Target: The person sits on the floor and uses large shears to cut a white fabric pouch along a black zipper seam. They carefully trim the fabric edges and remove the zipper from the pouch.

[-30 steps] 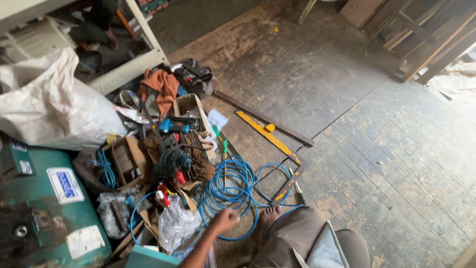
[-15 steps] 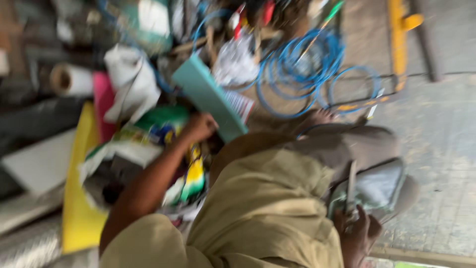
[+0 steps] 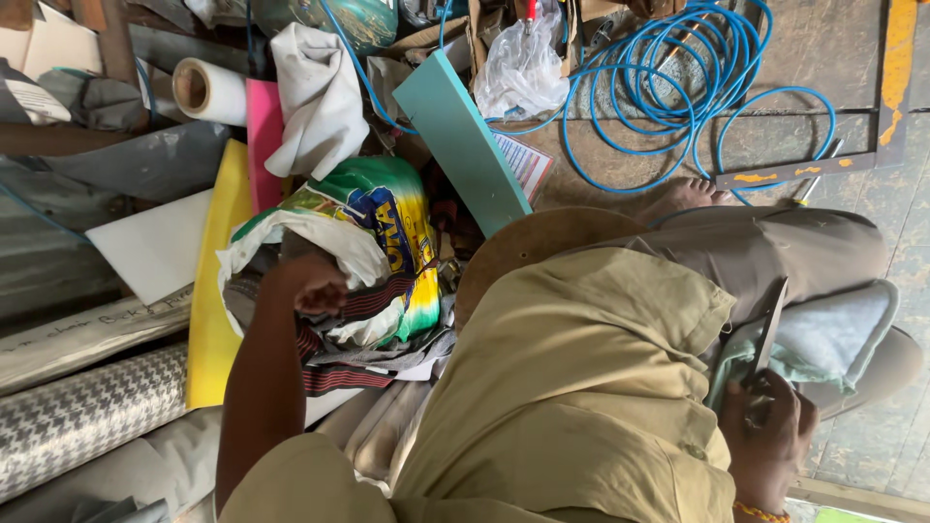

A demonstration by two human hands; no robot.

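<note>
My left hand is closed in a fist inside the open mouth of a green, yellow and white woven sack, gripping the striped dark cloth that spills from it. Low on the right, my right hand is closed around a thin dark flat tool. That tool points up over a pale green cloth lying on my lap. My khaki shirt and trousers fill the lower middle. A bare foot shows by the hose.
A teal board leans beside the sack, with a coiled blue hose and a clear plastic bag beyond it. A yellow sheet, pink sheet, paper roll, white cloth and patterned fabric rolls crowd the left.
The view has swung from the floor clutter down to my lap. My left hand has left the teal board and gone into the sack. My right hand stays on the dark tool.
</note>
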